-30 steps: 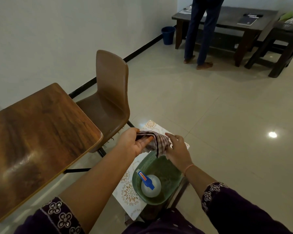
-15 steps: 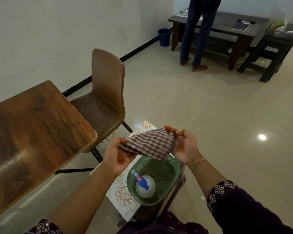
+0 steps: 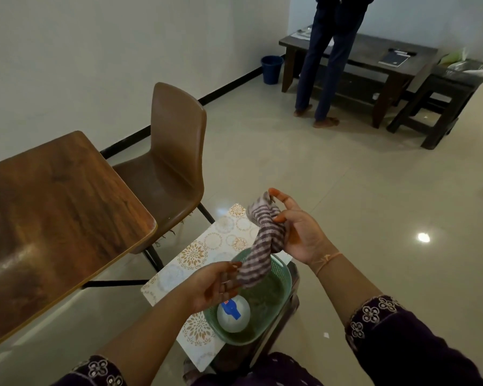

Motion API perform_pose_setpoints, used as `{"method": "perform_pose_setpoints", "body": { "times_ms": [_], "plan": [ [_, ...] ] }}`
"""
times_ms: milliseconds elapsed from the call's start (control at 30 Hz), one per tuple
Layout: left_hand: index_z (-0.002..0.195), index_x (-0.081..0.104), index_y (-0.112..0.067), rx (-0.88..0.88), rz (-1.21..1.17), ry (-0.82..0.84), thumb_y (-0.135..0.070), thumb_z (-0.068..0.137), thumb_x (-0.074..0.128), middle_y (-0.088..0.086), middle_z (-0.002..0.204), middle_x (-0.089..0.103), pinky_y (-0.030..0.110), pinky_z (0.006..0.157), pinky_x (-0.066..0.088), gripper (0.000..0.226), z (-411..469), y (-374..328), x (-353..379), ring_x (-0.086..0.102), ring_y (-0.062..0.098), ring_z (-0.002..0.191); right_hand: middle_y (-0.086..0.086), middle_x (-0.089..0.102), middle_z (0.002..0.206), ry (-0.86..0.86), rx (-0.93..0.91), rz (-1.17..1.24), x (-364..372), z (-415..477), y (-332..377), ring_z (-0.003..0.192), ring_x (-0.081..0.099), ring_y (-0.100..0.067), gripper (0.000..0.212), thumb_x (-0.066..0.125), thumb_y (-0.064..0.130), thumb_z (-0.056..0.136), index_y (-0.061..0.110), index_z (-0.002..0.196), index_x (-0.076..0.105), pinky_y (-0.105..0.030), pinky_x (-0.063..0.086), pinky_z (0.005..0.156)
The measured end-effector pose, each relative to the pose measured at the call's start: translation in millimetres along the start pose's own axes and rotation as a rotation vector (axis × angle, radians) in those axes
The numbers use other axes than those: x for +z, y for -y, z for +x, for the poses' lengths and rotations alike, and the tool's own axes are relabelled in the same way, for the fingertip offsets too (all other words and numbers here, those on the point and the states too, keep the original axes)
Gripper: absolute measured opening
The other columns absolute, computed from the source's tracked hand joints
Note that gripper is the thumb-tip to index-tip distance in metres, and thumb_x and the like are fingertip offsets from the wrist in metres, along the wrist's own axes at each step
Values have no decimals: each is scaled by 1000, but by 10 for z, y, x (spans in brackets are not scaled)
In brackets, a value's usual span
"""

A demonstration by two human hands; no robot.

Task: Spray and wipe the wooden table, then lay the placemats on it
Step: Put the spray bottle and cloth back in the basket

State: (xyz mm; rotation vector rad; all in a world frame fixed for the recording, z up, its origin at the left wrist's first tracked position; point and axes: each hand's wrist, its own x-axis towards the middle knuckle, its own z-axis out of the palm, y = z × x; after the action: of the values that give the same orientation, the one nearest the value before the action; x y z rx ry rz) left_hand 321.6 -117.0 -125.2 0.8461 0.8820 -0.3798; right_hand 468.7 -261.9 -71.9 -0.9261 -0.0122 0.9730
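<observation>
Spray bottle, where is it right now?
In the head view, low centre: the spray bottle stands inside the green basket, just below the left hand, right of the wooden table.

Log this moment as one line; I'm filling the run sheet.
stage: pre-spray | left hand + right hand: holding checked cloth | spray bottle: in green basket | wooden table: bare

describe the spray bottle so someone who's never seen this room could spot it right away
Start at the wooden table on the left; near its corner a green basket sits on patterned placemats. The spray bottle stands inside it: white and round from above with a blue nozzle, the basket's only contents.
</observation>
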Motion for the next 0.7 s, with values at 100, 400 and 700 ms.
{"method": "perform_pose_setpoints", "body": {
  "times_ms": [100,400,700],
  "plan": [
    [126,51,-4,21,-82,147,-21,85,46,16,118,63,44,96,46,45,1,-66,74,62,31,104,-16,53,134,71,12,-22,47,-51,57,100,59,-30,69,29,-13,81,26,134,49,-34,52,72],
    [131,47,-4,42,-170,263,-56,70,66,17,127,61,44,95,47,82,49,-219,376,61,32,114,-18,53,135,89,41,12,-25,-85,50,110,53,-37,64,29,-9,82,18,138,46,-46,45,91],
    [141,31,-15,284,189,-219,-8,74,75,19,143,41,49,100,47,81,132,-312,202,49,36,123,-15,58,114,-99,342,-421,-407,25,66,83,62,-21,37,47,1,93,12,129,46,-29,55,67]
  ]
}}
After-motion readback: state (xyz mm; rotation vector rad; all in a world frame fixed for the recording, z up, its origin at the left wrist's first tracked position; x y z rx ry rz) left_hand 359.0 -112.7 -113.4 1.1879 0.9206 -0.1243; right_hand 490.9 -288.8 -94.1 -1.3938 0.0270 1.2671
